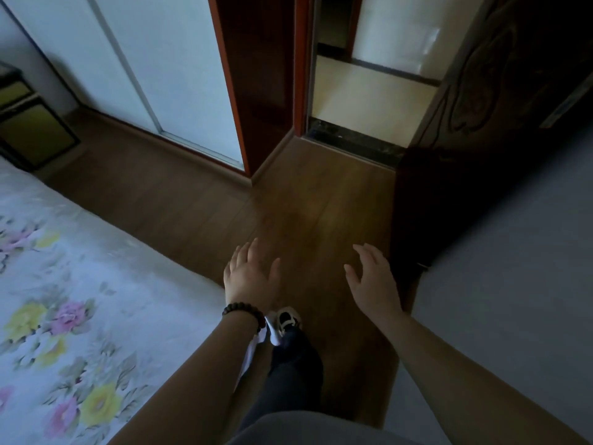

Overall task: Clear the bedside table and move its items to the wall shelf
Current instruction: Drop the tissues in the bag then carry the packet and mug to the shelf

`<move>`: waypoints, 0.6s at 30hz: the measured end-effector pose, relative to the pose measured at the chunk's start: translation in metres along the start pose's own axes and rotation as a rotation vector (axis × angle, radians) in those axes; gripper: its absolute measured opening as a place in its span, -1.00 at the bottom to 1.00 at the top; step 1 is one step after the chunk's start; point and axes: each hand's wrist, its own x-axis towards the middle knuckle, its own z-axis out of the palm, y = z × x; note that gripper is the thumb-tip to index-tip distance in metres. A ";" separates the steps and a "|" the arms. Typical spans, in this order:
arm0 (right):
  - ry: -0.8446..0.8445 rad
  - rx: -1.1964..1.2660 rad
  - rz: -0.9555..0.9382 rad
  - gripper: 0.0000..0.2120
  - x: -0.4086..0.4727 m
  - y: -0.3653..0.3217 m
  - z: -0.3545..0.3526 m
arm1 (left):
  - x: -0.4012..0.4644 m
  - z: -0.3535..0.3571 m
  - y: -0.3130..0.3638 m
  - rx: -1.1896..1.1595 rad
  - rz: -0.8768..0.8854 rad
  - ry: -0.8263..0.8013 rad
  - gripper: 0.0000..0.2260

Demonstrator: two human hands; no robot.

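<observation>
both hands hang over the wood floor (305, 200), empty: left hand (248, 277) and right hand (373, 281) with fingers loosely spread; bed (64, 284) at left.

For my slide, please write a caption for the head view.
Empty left hand and right hand open above the wooden floor.

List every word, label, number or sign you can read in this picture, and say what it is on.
None can be read: no lettering shows on the flowered bedspread, the white wardrobe door, the dark carved door or the shoe.
</observation>
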 end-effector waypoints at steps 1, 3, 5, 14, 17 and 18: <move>-0.007 -0.012 -0.017 -0.53 0.023 -0.004 0.005 | 0.018 0.002 -0.001 -0.007 -0.019 0.017 -0.43; -0.021 -0.032 -0.046 -0.53 0.073 -0.014 0.016 | 0.060 0.004 -0.002 -0.014 -0.049 0.047 -0.44; -0.048 -0.042 -0.085 -0.53 0.128 -0.032 0.028 | 0.109 0.002 -0.006 -0.019 -0.091 0.081 -0.44; -0.137 -0.112 -0.282 -0.53 0.363 -0.177 0.077 | 0.323 -0.057 -0.045 -0.026 -0.297 0.244 -0.43; -0.197 -0.062 -0.363 -0.54 0.416 -0.227 0.091 | 0.371 -0.080 -0.060 -0.022 -0.356 0.292 -0.43; -0.209 -0.048 -0.394 -0.54 0.432 -0.244 0.097 | 0.387 -0.087 -0.067 -0.018 -0.375 0.307 -0.43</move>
